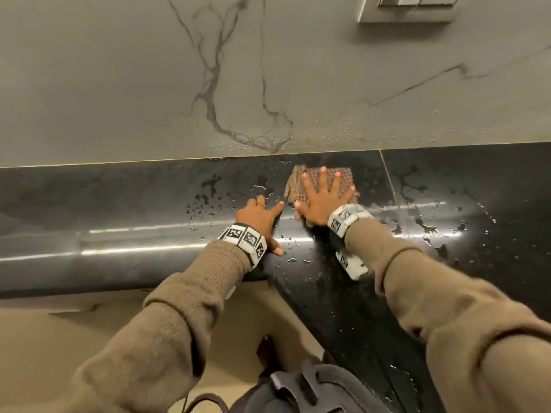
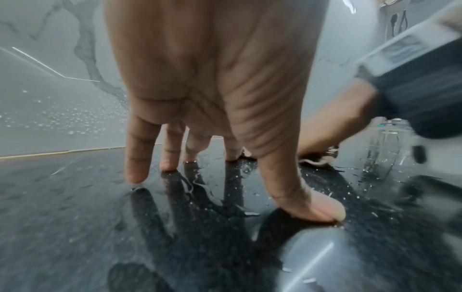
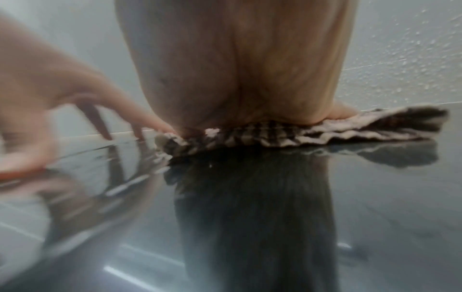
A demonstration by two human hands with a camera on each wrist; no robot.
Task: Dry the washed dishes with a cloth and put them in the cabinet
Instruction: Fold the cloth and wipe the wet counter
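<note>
A brown checked cloth (image 1: 322, 178) lies flat on the wet black countertop (image 1: 149, 198) close to the back wall. My right hand (image 1: 320, 193) presses down on it with straight, spread fingers. From the right wrist the cloth (image 3: 350, 126) shows as a rumpled folded pad under the palm of the right hand (image 3: 237, 79). My left hand (image 1: 259, 214) rests beside it on the bare counter, fingers spread and fingertips (image 2: 136, 175) touching the wet stone. The left hand (image 3: 50, 94) also shows blurred in the right wrist view. No dishes are in view.
Water drops and puddles (image 1: 432, 225) spread over the counter, mostly right of the cloth. A grey marble-look wall (image 1: 238, 84) with droplets rises behind. A switch plate (image 1: 408, 7) sits at the top right. Beige floor (image 1: 59, 338) lies below the counter's rounded front edge.
</note>
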